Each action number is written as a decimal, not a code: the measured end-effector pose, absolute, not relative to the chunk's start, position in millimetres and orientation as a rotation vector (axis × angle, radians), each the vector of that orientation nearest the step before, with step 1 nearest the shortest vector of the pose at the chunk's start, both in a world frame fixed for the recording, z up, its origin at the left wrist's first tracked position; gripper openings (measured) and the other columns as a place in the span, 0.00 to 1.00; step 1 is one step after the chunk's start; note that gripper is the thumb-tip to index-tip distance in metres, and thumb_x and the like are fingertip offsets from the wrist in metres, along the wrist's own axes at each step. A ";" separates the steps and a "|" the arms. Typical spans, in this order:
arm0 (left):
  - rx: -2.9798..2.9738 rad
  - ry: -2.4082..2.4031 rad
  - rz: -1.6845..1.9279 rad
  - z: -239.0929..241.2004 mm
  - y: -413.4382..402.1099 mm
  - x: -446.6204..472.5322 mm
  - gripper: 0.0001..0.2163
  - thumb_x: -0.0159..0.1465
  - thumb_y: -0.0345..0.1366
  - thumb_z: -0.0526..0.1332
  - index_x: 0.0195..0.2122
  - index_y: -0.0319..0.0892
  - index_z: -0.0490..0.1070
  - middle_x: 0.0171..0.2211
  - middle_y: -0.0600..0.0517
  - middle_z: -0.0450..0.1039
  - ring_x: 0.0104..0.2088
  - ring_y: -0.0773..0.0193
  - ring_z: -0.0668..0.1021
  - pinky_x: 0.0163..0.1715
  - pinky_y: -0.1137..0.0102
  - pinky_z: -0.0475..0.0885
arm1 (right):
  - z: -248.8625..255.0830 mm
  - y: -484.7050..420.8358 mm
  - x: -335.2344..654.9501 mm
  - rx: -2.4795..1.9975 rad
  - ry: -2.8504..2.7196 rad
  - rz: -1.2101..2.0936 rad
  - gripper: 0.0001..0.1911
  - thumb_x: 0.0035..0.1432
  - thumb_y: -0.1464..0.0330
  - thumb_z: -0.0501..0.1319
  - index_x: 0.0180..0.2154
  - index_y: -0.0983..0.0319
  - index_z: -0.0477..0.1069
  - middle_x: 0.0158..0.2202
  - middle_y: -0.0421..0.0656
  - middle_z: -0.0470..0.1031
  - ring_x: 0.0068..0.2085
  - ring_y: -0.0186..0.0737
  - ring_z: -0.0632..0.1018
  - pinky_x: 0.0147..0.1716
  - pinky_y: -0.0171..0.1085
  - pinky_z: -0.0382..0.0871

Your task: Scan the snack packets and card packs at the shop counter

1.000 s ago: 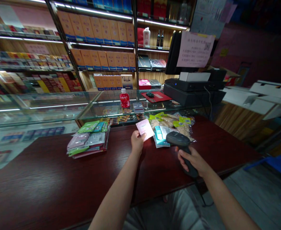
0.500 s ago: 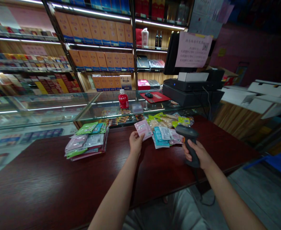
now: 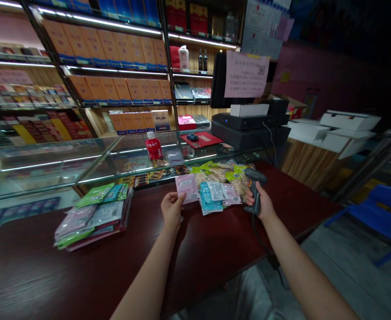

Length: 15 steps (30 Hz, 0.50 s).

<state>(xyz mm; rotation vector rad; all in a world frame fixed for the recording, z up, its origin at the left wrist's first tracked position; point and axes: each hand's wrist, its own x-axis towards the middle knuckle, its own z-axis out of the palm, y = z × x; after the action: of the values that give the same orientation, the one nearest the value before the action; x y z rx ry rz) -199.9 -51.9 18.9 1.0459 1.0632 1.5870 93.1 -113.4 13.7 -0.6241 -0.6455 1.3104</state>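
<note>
The fingers [image 3: 182, 197] of the left hand [image 3: 172, 211] are pinched together on the near edge of a flat, pale pink, square packet of shiny plastic [image 3: 186, 185]. This packet is held tilted above the dark red-brown wooden tabletop [image 3: 212, 253], with its printed side visible. The fingers of the right hand [image 3: 261, 202] are wrapped around the handle of a dark grey, gun-shaped plastic scanner [image 3: 256, 176], from which a black cable [image 3: 261, 238] hangs down.

Between the two hands lie a bright blue plastic packet [image 3: 211, 206], a white-and-silver printed packet [image 3: 216, 191] on it and a second pink packet [image 3: 233, 195] at its right. The held packet is just beside the blue one; from this angle I cannot tell if they touch. Behind these lie clear plastic bags with yellow-green labels [image 3: 200, 178]. To the left, well apart from the hands, is a stack of green, pink, blue and silver plastic packets [image 3: 97, 218].

Farther away, a red bottle with a white cap [image 3: 154, 147] stands upright on the glass display case [image 3: 113, 155].
</note>
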 end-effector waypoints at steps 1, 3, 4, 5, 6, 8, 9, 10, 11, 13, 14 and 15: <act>1.051 1.073 1.586 22.7 -53.1 -198.5 0.21 0.43 0.45 0.72 0.29 0.38 0.67 0.23 0.56 0.71 0.16 0.75 0.67 0.14 0.80 0.61 | 11.8 -112.1 94.1 -0.624 -0.633 1.306 0.19 0.50 0.53 0.67 0.34 0.59 0.68 0.19 0.32 0.61 0.16 0.26 0.60 0.12 0.26 0.57; 1.060 1.069 1.565 31.3 -55.3 -194.1 0.21 0.43 0.46 0.72 0.29 0.38 0.67 0.23 0.56 0.71 0.18 0.74 0.69 0.15 0.79 0.65 | 9.2 -110.0 96.2 -0.622 -0.611 1.300 0.19 0.50 0.53 0.67 0.34 0.59 0.67 0.19 0.32 0.61 0.16 0.26 0.60 0.12 0.26 0.58; 1.072 1.056 1.539 35.9 -56.3 -190.7 0.21 0.43 0.47 0.72 0.29 0.38 0.67 0.23 0.56 0.71 0.20 0.72 0.71 0.17 0.78 0.67 | 8.4 -109.3 97.1 -0.620 -0.601 1.298 0.19 0.50 0.53 0.67 0.35 0.59 0.67 0.19 0.32 0.61 0.16 0.26 0.60 0.12 0.26 0.58; 1.092 1.039 1.500 40.4 -57.3 -186.3 0.21 0.43 0.47 0.72 0.29 0.38 0.68 0.23 0.55 0.71 0.21 0.71 0.73 0.18 0.77 0.69 | 7.8 -108.8 97.8 -0.616 -0.593 1.297 0.19 0.50 0.53 0.67 0.35 0.59 0.67 0.19 0.32 0.61 0.16 0.27 0.60 0.12 0.26 0.58; 1.115 1.019 1.449 44.9 -58.2 -181.0 0.21 0.43 0.47 0.72 0.29 0.38 0.68 0.24 0.55 0.72 0.22 0.70 0.74 0.19 0.76 0.70 | 7.5 -108.4 98.4 -0.611 -0.586 1.296 0.20 0.50 0.53 0.67 0.35 0.59 0.67 0.19 0.32 0.62 0.16 0.27 0.61 0.12 0.26 0.58; 1.160 0.979 1.326 52.9 -59.2 -166.9 0.20 0.43 0.47 0.72 0.29 0.38 0.69 0.24 0.53 0.72 0.23 0.69 0.75 0.21 0.74 0.72 | 7.0 -108.0 99.1 -0.603 -0.576 1.299 0.20 0.50 0.52 0.67 0.36 0.59 0.67 0.20 0.33 0.62 0.16 0.27 0.61 0.12 0.26 0.58; 1.178 0.971 1.264 56.3 -59.1 -158.4 0.19 0.44 0.46 0.72 0.28 0.37 0.69 0.24 0.53 0.72 0.22 0.68 0.75 0.22 0.73 0.73 | 6.8 -107.9 99.2 -0.600 -0.573 1.302 0.20 0.50 0.52 0.67 0.36 0.59 0.67 0.20 0.33 0.62 0.16 0.27 0.61 0.12 0.26 0.58; 1.193 0.971 1.209 59.2 -58.5 -149.2 0.18 0.44 0.44 0.72 0.27 0.37 0.69 0.23 0.53 0.72 0.21 0.69 0.74 0.22 0.73 0.73 | 6.6 -107.8 99.3 -0.598 -0.571 1.307 0.20 0.50 0.53 0.67 0.36 0.59 0.67 0.20 0.33 0.62 0.16 0.27 0.61 0.12 0.26 0.58; 1.207 0.986 1.160 61.6 -57.4 -139.5 0.16 0.45 0.42 0.71 0.25 0.37 0.69 0.21 0.54 0.70 0.20 0.69 0.74 0.22 0.72 0.74 | 6.4 -107.7 99.3 -0.595 -0.569 1.311 0.19 0.51 0.53 0.67 0.36 0.59 0.67 0.20 0.33 0.62 0.16 0.27 0.61 0.12 0.26 0.58; 1.232 1.064 1.106 64.9 -53.8 -120.8 0.11 0.47 0.37 0.69 0.22 0.38 0.67 0.18 0.56 0.67 0.18 0.69 0.73 0.23 0.70 0.74 | 6.1 -107.7 99.6 -0.591 -0.566 1.318 0.19 0.51 0.53 0.67 0.35 0.59 0.67 0.19 0.33 0.61 0.16 0.27 0.61 0.12 0.27 0.59; 1.254 1.121 1.089 65.7 -51.6 -112.7 0.10 0.49 0.34 0.68 0.21 0.39 0.66 0.18 0.56 0.67 0.18 0.68 0.73 0.22 0.69 0.74 | 6.0 -107.7 99.9 -0.589 -0.564 1.320 0.19 0.51 0.53 0.67 0.35 0.59 0.67 0.19 0.33 0.62 0.16 0.28 0.61 0.12 0.27 0.59; 1.285 1.188 1.076 66.1 -49.5 -105.9 0.09 0.49 0.32 0.66 0.21 0.39 0.65 0.18 0.56 0.67 0.18 0.67 0.74 0.22 0.69 0.74 | 5.8 -107.8 100.4 -0.587 -0.562 1.321 0.18 0.52 0.53 0.66 0.35 0.58 0.66 0.19 0.32 0.62 0.16 0.27 0.61 0.12 0.26 0.59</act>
<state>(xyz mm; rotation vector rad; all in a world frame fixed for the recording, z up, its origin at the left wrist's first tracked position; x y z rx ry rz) -105.9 -49.5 66.1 1.2851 1.1877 1.0759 100.4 -107.8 5.8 -0.5872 -0.5625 1.3207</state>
